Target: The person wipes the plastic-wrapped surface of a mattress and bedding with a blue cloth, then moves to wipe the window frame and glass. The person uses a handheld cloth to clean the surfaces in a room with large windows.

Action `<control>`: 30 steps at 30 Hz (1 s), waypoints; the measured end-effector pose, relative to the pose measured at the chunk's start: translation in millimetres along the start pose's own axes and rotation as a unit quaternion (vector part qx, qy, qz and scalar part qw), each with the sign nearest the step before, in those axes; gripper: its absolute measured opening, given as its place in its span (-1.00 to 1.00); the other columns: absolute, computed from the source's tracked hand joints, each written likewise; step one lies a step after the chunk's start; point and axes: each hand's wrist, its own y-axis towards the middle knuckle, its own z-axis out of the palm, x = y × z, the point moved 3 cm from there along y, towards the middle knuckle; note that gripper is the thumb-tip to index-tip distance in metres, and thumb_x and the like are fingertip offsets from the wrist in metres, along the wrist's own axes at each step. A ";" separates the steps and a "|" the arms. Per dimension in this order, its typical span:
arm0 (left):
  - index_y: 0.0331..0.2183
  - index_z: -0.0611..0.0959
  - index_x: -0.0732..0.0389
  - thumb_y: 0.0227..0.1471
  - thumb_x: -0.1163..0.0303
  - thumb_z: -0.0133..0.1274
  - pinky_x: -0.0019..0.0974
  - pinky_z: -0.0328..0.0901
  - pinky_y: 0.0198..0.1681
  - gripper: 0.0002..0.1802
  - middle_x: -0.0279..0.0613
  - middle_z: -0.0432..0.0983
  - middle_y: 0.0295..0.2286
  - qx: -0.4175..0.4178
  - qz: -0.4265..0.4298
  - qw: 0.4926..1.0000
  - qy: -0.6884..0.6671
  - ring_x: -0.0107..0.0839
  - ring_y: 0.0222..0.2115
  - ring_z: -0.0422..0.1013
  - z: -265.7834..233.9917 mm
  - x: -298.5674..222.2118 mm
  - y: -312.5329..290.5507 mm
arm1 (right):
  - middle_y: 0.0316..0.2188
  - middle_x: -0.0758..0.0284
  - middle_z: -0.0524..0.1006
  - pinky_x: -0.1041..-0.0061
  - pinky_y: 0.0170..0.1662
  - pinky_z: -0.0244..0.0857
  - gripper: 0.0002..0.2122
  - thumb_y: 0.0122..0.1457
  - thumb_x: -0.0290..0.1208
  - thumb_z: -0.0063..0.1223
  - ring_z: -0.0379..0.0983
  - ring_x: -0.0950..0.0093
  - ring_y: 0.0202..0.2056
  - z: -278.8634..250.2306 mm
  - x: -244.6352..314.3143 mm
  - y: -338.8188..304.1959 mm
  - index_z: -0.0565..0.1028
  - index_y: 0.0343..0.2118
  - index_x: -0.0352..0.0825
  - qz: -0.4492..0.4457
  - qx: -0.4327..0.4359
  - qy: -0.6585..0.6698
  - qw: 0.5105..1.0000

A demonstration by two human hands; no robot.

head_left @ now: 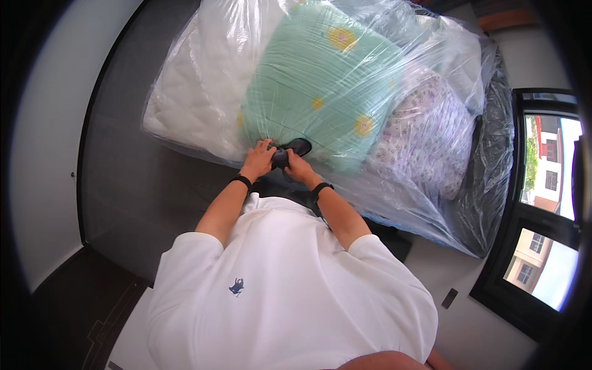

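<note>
The left hand (259, 161) and right hand (300, 168) both grip a black device (281, 159) at the near edge of the soft green bundle (308, 80); the device looks stiff, smooth and fairly light, best held around its rounded body.

Wrapped bedding (320, 86) ahead, room leftward

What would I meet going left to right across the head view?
Pale left wall, white quilted bedding, left hand, dark round part of the held object, right hand, purple floral fabric, black-framed window.
</note>
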 end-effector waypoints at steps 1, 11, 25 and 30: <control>-0.05 0.50 0.05 -0.07 0.35 0.15 0.14 0.35 -0.08 -0.54 -0.09 0.22 0.09 0.002 -0.013 0.999 -0.032 -0.04 0.07 0.25 -0.9 4.4 -3.4 | -0.15 -0.11 0.47 0.05 -0.05 0.34 -0.43 0.03 -0.38 0.14 0.43 -0.09 -0.10 1.0 8.1 1.3 0.18 0.09 -0.39 -0.047 -0.020 -0.001 0.999; -0.06 0.45 0.20 0.09 -0.05 0.04 0.09 0.33 -0.03 -0.44 0.10 0.49 -0.13 -0.089 -0.106 0.957 -0.255 0.04 -0.02 0.38 -84.9 -3.7 28.1 | -0.20 0.13 0.38 0.30 -0.13 0.28 -0.74 0.05 -0.53 0.09 0.37 0.23 -0.24 -151.3 61.9 -9.8 0.46 -0.16 -0.43 -0.116 -0.379 0.057 0.916; 0.26 0.24 0.03 0.00 0.26 0.05 0.08 0.27 0.10 -0.22 0.25 0.05 0.25 0.180 -0.254 0.937 -0.159 0.18 0.15 0.23 6.5 91.8 -16.2 | 0.22 0.17 0.12 -0.25 0.04 0.10 -0.21 -0.24 -0.27 0.36 0.13 0.04 0.16 -45.7 105.9 70.8 0.22 0.14 -0.07 -0.052 -0.185 -0.334 0.923; 0.00 0.50 0.21 0.00 0.28 0.02 0.07 0.32 0.00 -0.52 0.15 0.51 -0.12 0.066 -0.215 0.937 -0.267 0.13 -0.08 0.44 -25.5 109.0 -0.3 | 0.05 0.16 0.28 -0.22 0.07 0.08 -0.41 -0.22 -0.35 0.29 0.18 0.03 0.14 -88.6 110.2 92.3 0.33 -0.02 -0.15 -0.027 -0.184 -0.315 0.931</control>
